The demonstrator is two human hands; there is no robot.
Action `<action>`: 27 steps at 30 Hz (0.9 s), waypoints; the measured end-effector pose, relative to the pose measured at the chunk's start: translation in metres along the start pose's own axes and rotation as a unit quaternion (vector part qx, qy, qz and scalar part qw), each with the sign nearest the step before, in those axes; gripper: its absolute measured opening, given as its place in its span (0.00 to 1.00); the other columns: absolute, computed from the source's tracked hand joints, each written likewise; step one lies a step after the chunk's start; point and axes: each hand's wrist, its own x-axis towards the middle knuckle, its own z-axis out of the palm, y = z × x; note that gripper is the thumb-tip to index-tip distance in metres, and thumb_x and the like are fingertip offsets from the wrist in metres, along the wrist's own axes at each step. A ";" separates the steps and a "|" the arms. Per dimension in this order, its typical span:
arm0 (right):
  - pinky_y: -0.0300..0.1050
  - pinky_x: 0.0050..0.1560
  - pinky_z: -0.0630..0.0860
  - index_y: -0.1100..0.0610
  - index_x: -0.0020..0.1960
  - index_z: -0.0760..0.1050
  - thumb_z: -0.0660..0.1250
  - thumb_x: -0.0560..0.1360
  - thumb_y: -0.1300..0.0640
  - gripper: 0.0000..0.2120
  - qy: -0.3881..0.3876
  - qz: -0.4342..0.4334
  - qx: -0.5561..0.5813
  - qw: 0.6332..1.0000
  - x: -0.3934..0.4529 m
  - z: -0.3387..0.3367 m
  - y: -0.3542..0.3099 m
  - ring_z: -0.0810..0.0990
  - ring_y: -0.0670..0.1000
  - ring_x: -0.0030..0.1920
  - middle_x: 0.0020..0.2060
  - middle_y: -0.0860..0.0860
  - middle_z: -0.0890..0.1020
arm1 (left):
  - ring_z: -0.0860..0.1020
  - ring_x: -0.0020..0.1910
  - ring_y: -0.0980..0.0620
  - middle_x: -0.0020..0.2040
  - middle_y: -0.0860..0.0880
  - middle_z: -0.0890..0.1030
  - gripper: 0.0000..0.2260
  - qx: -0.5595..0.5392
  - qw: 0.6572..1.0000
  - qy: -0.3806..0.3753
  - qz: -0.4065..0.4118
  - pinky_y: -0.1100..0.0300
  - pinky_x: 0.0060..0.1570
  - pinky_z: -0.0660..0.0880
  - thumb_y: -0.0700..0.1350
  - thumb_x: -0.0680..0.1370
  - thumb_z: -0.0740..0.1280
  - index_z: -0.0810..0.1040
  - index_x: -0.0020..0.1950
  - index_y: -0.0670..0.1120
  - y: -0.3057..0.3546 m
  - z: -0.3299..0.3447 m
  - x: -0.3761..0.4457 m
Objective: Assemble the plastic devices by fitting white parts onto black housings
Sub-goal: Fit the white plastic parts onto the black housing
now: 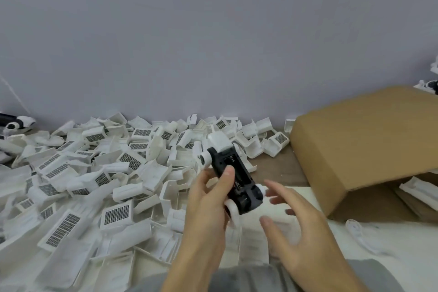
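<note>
No readable brand, label or writing anywhere; small pale marks on the black housing too blurred to make out. Held up above the tabletop, tilted, in the left hand, thumb laid across the top face, fingers curled round the underside. White part capping the far end, white round pieces at the side and the near end. Right hand just beside the near end, fingers spread and loose, gripping nothing, blurred. Heaped across the left and middle: pile of white parts, many with dark gridded panels. Cardboard box on its side at the right, more white pieces inside. Grey wall behind; paper scraps along its top edge, illegible.
</note>
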 end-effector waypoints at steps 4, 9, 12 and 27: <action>0.29 0.58 0.70 0.35 0.69 0.65 0.72 0.64 0.36 0.35 -0.013 0.014 0.057 0.998 -0.002 0.008 -0.007 0.71 0.31 0.64 0.62 0.24 0.72 | 0.86 0.47 0.39 0.47 0.40 0.86 0.19 0.009 1.000 0.001 -0.013 0.41 0.50 0.82 0.44 0.70 0.75 0.78 0.57 0.40 -0.016 0.012 -0.005; 0.28 0.50 0.74 0.37 0.64 0.73 0.76 0.67 0.50 0.27 -0.001 0.016 0.054 0.998 0.003 0.007 -0.001 0.81 0.35 0.54 0.52 0.36 0.83 | 0.86 0.46 0.46 0.46 0.44 0.87 0.17 0.094 0.994 -0.053 -0.006 0.54 0.45 0.82 0.39 0.69 0.79 0.79 0.54 0.45 -0.025 0.021 -0.011; 0.25 0.39 0.73 0.35 0.55 0.75 0.73 0.63 0.49 0.22 0.003 0.023 0.066 0.998 0.003 0.006 -0.002 0.83 0.36 0.45 0.44 0.34 0.84 | 0.86 0.42 0.51 0.42 0.47 0.87 0.13 0.156 0.984 -0.081 0.034 0.65 0.37 0.79 0.36 0.72 0.77 0.78 0.52 0.43 -0.024 0.025 -0.013; 0.32 0.35 0.75 0.43 0.51 0.79 0.69 0.62 0.42 0.18 0.032 0.036 0.100 0.994 0.007 0.014 0.002 0.82 0.42 0.38 0.39 0.41 0.85 | 0.85 0.44 0.53 0.43 0.47 0.87 0.08 0.203 0.961 -0.138 0.124 0.67 0.41 0.78 0.34 0.75 0.72 0.84 0.49 0.46 -0.024 0.023 -0.002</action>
